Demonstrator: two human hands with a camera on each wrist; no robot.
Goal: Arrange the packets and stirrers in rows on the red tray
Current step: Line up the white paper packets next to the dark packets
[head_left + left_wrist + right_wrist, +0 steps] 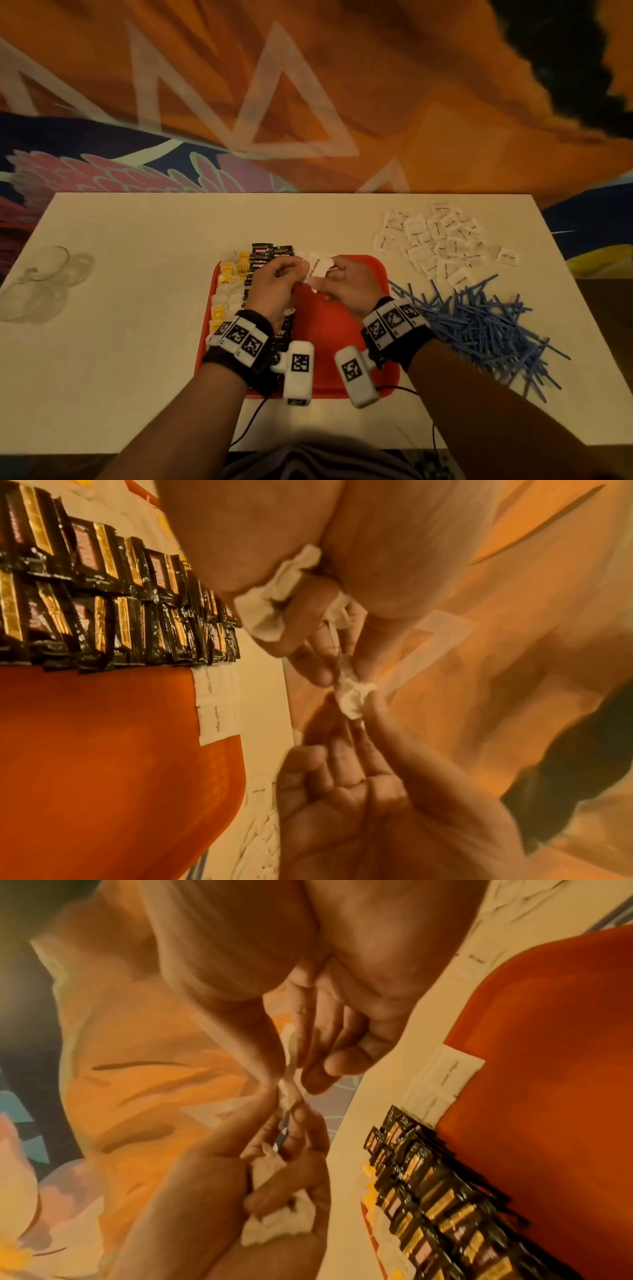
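The red tray [329, 329] lies in the middle of the white table. On its left side stand a column of yellow tea packets [227, 277] and rows of black packets [267, 260]. Two white brown-sugar packets [217, 704] lie at its far edge. Above the tray my left hand [298, 274] grips a bunch of white sugar packets [270, 610] in its palm. Its fingertips and those of my right hand [334, 274] both pinch one white packet [352, 696] between the hands.
A loose pile of white sugar packets [442, 243] sits at the back right of the table. A heap of blue stirrers [479, 325] lies right of the tray. Clear glass cups [44, 284] stand at the far left. The tray's right half [548, 1042] is bare.
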